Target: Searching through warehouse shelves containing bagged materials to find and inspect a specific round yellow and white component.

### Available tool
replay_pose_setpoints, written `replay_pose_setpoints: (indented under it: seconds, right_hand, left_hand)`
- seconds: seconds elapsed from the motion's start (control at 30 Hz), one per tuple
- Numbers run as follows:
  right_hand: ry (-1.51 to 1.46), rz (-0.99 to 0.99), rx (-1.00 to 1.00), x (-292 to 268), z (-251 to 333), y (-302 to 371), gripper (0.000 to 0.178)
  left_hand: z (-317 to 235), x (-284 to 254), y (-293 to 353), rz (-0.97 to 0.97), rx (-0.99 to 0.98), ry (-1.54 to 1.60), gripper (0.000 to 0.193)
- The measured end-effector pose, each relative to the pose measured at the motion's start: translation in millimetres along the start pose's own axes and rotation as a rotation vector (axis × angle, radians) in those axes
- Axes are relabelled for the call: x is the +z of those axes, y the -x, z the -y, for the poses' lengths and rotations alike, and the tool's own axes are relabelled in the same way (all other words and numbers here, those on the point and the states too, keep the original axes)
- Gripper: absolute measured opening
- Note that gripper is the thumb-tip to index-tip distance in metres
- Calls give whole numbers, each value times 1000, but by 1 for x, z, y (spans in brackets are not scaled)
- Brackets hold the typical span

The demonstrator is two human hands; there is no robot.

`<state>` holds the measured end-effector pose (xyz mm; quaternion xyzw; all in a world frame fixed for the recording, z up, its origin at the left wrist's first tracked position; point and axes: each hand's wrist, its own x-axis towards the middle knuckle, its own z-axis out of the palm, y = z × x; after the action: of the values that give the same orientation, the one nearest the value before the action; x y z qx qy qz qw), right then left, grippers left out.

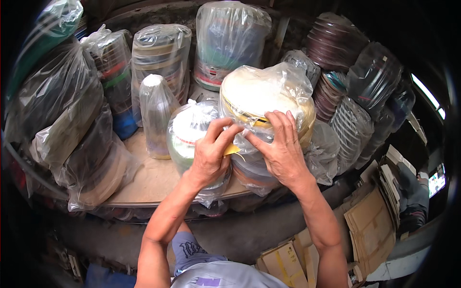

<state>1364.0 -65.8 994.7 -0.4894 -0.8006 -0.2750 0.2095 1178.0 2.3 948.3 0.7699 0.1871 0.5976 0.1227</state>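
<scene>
A large bagged roll (264, 93), pale yellow with a dark edge band, stands on a stack of grey and brown rolls in clear plastic. My right hand (285, 153) has its fingers curled over the front rim of this bag, with the thumb stretched toward my left hand. My left hand (210, 156) is closed, its index fingertip close to the right thumb at the bag's front. From under its curled fingers pokes a small yellow strip (232, 150). Beside it, a white-and-green bagged roll (185, 126) is partly hidden by my left hand.
Behind are more bagged rolls (230, 38) in several colours, with a slim bagged roll (156, 115) at centre left. Grey bagged bundles (62, 129) lean at the left of the wooden board (139, 182). Flattened cardboard (372, 223) stands at the right; a person's leg (413, 192) shows beyond.
</scene>
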Motion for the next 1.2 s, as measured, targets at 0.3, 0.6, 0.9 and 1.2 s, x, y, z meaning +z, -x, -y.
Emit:
replay_pose_setpoints:
  seconds: [0.3, 0.6, 0.9, 1.2]
  right_hand:
    - [-10, -159, -13, 24, -11, 19, 34]
    - [-162, -162, -9, 15, -10, 20, 32]
    - [-183, -349, 220, 4, 1, -13, 30]
    - [-245, -120, 189, -9, -14, -31, 42]
  left_hand:
    - [26, -17, -53, 278, 384, -533, 51]
    - [44, -4, -46, 111, 384, -531, 37]
    - [76, -15, 2, 91, 106, -507, 31]
    - [34, 7, 2, -15, 250, -276, 49]
